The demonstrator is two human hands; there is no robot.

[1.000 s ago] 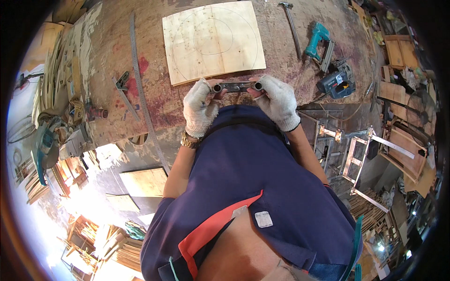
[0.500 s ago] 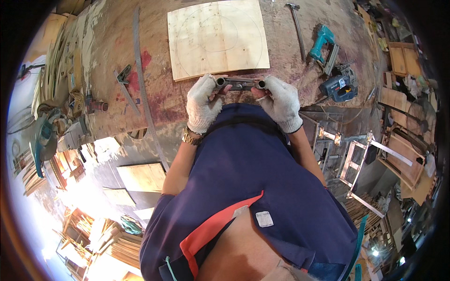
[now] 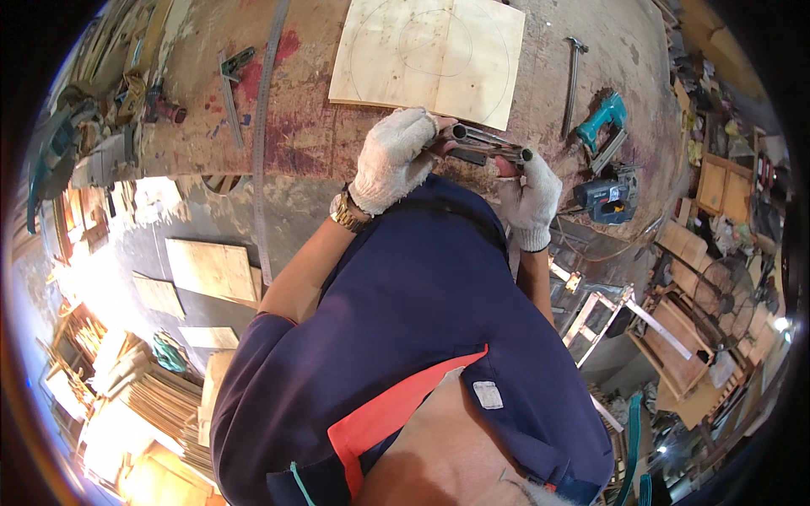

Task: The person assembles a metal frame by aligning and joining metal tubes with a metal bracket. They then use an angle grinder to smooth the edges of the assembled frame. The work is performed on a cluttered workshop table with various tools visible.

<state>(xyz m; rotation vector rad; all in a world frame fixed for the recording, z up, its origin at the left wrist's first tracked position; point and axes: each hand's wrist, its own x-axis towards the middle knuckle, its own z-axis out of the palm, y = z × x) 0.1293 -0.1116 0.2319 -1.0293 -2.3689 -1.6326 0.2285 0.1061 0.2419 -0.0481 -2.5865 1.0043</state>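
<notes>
My left hand (image 3: 395, 160), in a white knit glove, is closed round one end of a metal tool with hollow round ends (image 3: 488, 140). My right hand (image 3: 531, 196), gloved the same way, grips its other end. The tool is held tilted in front of my body, lower on the right; its exact kind is unclear. A dark flat part lies between my hands under the bars. Just beyond them, a pale plywood sheet (image 3: 427, 51) with pencilled circles lies on the worn workbench (image 3: 304, 118).
Right of the plywood lie a hammer (image 3: 571, 88), a teal nail gun (image 3: 601, 122) and a dark blue jigsaw (image 3: 609, 201). To the left are a long metal ruler (image 3: 265, 110), overhanging the bench edge, a small square (image 3: 229, 93) and a drill (image 3: 162, 108).
The view has swung, shifting the bench things rightward. Both hands still hold the metal tool, which has gone from level to tilted, its right end lower.
</notes>
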